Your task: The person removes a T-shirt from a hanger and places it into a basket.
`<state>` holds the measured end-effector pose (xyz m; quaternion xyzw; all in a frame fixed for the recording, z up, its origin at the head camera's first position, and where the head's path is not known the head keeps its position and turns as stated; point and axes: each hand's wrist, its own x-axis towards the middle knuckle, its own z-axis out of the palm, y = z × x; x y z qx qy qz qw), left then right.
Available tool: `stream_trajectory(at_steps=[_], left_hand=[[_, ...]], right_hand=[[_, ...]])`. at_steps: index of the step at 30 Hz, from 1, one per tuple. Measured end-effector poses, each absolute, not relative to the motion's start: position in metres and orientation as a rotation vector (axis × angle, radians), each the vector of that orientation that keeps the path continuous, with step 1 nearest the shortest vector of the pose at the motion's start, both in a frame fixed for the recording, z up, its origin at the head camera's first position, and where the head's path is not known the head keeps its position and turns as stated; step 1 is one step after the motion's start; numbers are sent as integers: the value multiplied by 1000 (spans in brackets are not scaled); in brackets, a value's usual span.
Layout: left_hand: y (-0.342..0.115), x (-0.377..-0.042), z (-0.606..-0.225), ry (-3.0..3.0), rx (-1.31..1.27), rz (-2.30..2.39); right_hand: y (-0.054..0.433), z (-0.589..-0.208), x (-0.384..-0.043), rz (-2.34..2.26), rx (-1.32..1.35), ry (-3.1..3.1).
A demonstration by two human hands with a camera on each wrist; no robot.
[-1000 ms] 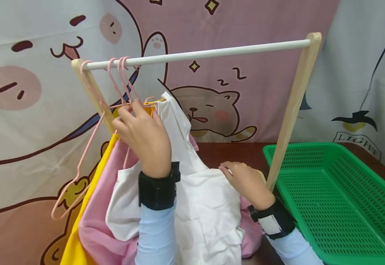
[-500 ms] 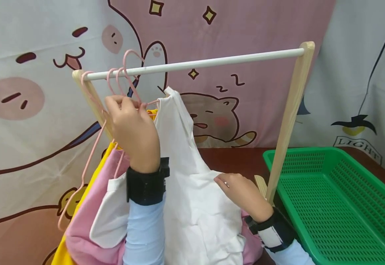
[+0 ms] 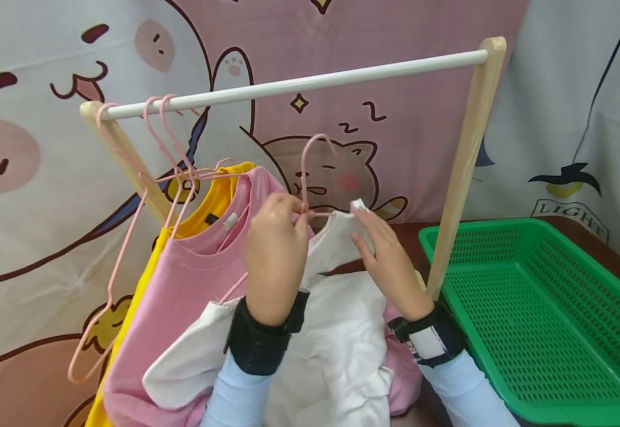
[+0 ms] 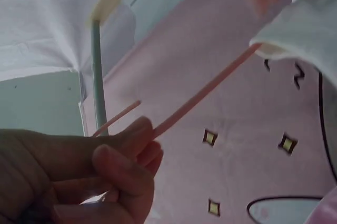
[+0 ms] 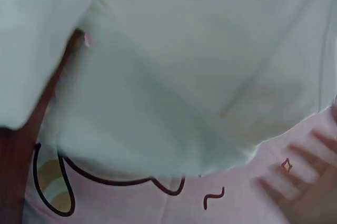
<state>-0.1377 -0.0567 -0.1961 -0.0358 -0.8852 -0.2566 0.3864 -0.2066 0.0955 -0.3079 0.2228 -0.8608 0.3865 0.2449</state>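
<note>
My left hand (image 3: pixel 275 261) pinches a pink hanger (image 3: pixel 304 169) just under its hook, which stands up off the rail. One arm of that hanger runs into the shoulder of a white top (image 3: pixel 336 240), plain too in the left wrist view, where thumb and fingertips close on the hanger wire (image 4: pixel 205 92). The top's other shoulder droops lower left on the other hanger arm. My right hand (image 3: pixel 392 264) is beside the near-right shoulder with fingers extended; the right wrist view shows blurred, spread fingers (image 5: pixel 305 182) by the hem of white cloth (image 5: pixel 158 103).
A wooden rack with a white rail (image 3: pixel 315 82) spans the view. At its left end hang a bare pink hanger (image 3: pixel 120 261), a yellow shirt (image 3: pixel 216 193) and a pink shirt (image 3: pixel 203 284). A green basket (image 3: pixel 507 223) stands right; pink cloth (image 3: pixel 403 373) lies below.
My left hand has lifted the hanger with the white top off the rail and brought it rightward and lower. My right hand has risen from the cloth to the top's shoulder.
</note>
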Motion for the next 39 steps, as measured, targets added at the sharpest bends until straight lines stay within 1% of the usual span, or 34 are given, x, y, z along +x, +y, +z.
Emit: stream_trajectory(at_steps=[5,15,20,25,30,33,39], left_hand=[[-57,-135,-205,-2348,-162,-716],[-67,-124,-197,-2388,-114,-657],[-77,-120,-195,-2373,-91,-696],[-83,-118,-196,-2267,-168,-784],[-84,-122,-199,-2142,-238,-855],[-83,-127,-201,-2083,-252,-868],[-81,-135,-201,-2068,-242,-875]], right_hand=[[96,-303,-219,1199,824,-2274],[115,-315,-238,1270,828,-2169],[130,-316,-245,1350,619,-2185],[140,-317,-251,1452,383,-2145],[139,-322,-254,1684,248,-2001],[139,-328,-256,1816,179,-1926],[134,-335,-260,2029,-42,-1793]])
